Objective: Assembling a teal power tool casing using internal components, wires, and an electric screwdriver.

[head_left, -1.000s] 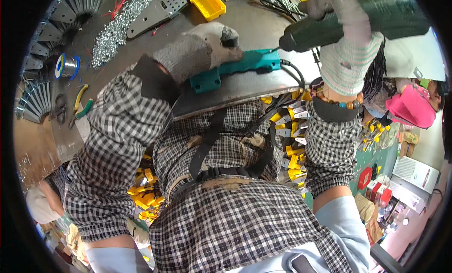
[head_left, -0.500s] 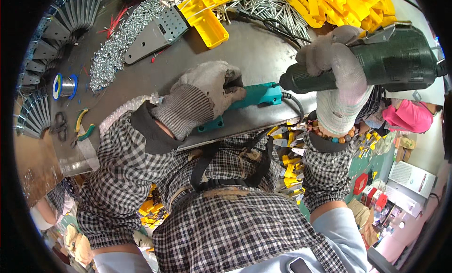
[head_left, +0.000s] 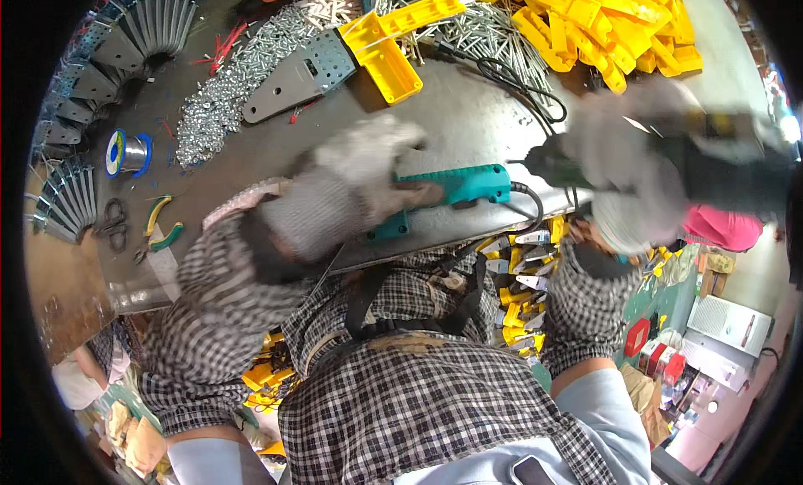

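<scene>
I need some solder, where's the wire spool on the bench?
The wire spool sits at the bench's far left in the head view, beside the screw pile, above the green-handled pliers.

A: Left hand (head_left: 355, 180)?
B: Gloved, grey knit, motion-blurred. Palm down, fingers curled and pressing flat, reaching toward the right. Checked sleeve on the forearm, elbow bent out to the near left.
A: Right hand (head_left: 623, 171)?
B: Also gloved, very blurred. Fist closed in a full grip, wrist raised, at the far right. Forearm comes up from the near right, checked cuff over a pale blue sleeve.
A: Hands touching?
B: No, apart.
</scene>
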The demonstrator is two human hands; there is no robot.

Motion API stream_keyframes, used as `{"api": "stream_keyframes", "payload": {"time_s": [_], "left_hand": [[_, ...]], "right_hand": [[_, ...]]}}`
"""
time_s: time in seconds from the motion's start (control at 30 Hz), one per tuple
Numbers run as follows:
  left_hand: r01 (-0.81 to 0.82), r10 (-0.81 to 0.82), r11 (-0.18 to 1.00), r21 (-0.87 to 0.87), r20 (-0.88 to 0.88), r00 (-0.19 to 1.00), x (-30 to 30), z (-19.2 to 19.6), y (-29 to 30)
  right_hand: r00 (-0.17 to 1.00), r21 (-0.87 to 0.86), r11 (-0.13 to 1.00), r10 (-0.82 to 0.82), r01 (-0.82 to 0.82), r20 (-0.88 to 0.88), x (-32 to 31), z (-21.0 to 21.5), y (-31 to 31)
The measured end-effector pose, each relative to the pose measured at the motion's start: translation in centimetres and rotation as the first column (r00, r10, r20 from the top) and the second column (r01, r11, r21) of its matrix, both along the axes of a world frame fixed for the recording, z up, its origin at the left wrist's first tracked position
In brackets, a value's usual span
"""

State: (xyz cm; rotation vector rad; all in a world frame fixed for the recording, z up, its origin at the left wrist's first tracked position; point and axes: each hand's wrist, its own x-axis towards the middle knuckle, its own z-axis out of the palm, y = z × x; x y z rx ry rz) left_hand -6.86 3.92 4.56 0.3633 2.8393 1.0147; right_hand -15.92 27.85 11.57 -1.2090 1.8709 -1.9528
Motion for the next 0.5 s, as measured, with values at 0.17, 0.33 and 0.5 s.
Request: {"api": "stream_keyframes", "payload": {"time_s": [0.17, 0.33, 0.5], "left_hand": [[0.048, 0.005, 0.991, -0.123, 0.401, 0.916, 1.7, 1.0, -4.0], [-0.040, 0.089, 0.949, -0.314, 0.143, 0.986, 4.8, 4.1, 0.0], [-0.118, 0.107, 0.911, -0.396, -0.048, 0.993, 7.4, 3.6, 2.7]], "right_hand": [[0.992, -0.256, 0.959, 0.110, -0.122, -0.063, 3.2, 1.1, 2.0], [0.991, -0.375, 0.927, 0.039, 0.013, 0.131, 6.4, -0.7, 2.9], [0.994, -0.419, 0.903, -0.107, 0.096, -0.002, 7.4, -2.0, 2.6]]}}
